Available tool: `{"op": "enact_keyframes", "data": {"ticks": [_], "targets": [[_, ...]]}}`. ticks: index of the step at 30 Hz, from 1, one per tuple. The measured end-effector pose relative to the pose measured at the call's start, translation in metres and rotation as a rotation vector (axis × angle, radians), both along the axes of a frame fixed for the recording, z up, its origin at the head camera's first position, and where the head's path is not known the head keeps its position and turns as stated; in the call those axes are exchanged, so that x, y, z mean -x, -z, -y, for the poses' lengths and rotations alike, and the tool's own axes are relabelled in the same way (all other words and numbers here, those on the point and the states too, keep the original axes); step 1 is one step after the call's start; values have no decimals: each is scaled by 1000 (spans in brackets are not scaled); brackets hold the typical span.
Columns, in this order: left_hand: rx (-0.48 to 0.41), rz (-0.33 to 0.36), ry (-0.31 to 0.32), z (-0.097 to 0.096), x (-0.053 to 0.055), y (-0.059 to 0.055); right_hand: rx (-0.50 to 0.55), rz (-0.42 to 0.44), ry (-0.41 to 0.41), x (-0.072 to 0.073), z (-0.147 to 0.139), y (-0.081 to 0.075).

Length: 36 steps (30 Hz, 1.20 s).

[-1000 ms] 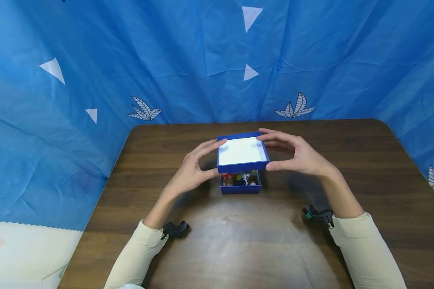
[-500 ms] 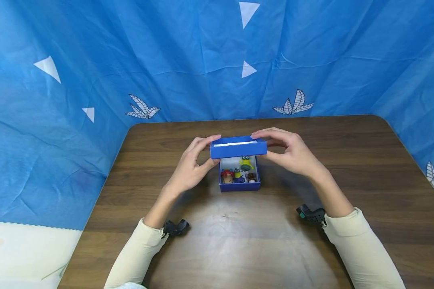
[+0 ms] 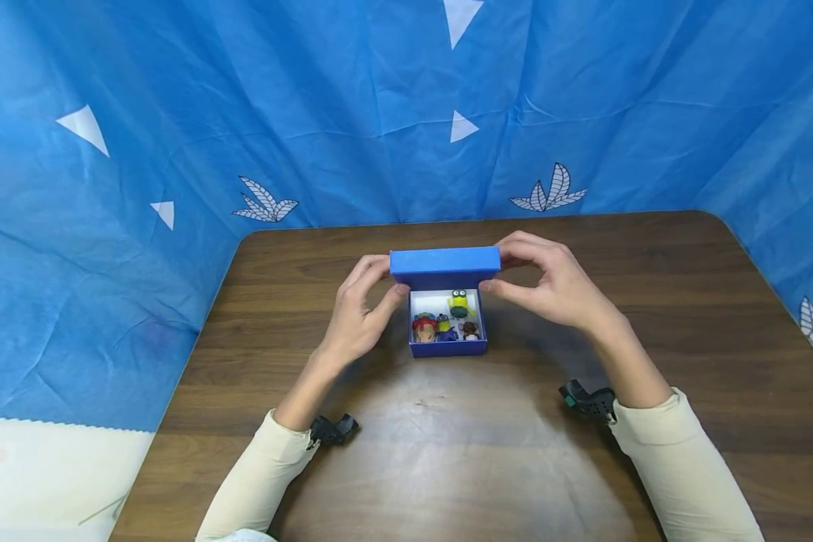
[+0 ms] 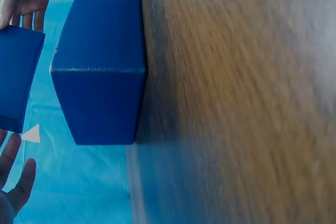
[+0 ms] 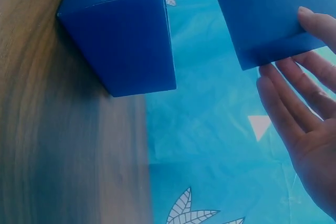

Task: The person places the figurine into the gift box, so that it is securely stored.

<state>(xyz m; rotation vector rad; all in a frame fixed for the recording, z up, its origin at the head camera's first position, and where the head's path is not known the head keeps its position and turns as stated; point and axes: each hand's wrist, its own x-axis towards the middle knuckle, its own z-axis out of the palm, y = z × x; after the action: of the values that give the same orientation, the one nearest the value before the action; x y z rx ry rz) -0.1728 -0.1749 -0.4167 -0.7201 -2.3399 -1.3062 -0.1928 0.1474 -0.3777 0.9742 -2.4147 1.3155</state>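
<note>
Both hands hold a blue box lid (image 3: 445, 269) by its two ends, raised over the back of an open blue box (image 3: 449, 349). The left hand (image 3: 360, 312) grips the lid's left end between thumb and fingers. At the right end, the right hand (image 3: 555, 282) grips it the same way. Inside the white-lined box lie several small toy figures: a yellow one with big eyes (image 3: 459, 303), a red-topped one (image 3: 424, 327), a yellow-and-blue one (image 3: 445, 328) and a brown one (image 3: 470, 330). Both wrist views show the lid apart from the box.
The box stands on a brown wooden table (image 3: 420, 452). A blue curtain (image 3: 352, 113) with white triangles and leaf prints hangs behind the table and at both sides. Each wrist carries a black camera mount, one on the left (image 3: 334, 429) and another on the right (image 3: 587, 400).
The lid has tilted from showing its white inside to showing its blue outer side, and has moved slightly up and back. More of the box's figures now show. Both hands keep their hold.
</note>
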Motion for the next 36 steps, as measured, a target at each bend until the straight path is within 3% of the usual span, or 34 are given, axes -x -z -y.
{"op": "enact_keyframes", "data": {"ticks": [8,12,24,36], "targets": [[-67,18,22,-5,-2,-3,40,117,14,-2,2,-2],[-120,32,34,-7,-2,-3,77,135,31,-2,4,0],[-204,37,9,-6,-3,-4,117,56,47,1,13,9],[-256,-54,-35,-7,-3,-3,119,-36,52,-2,20,8]]}}
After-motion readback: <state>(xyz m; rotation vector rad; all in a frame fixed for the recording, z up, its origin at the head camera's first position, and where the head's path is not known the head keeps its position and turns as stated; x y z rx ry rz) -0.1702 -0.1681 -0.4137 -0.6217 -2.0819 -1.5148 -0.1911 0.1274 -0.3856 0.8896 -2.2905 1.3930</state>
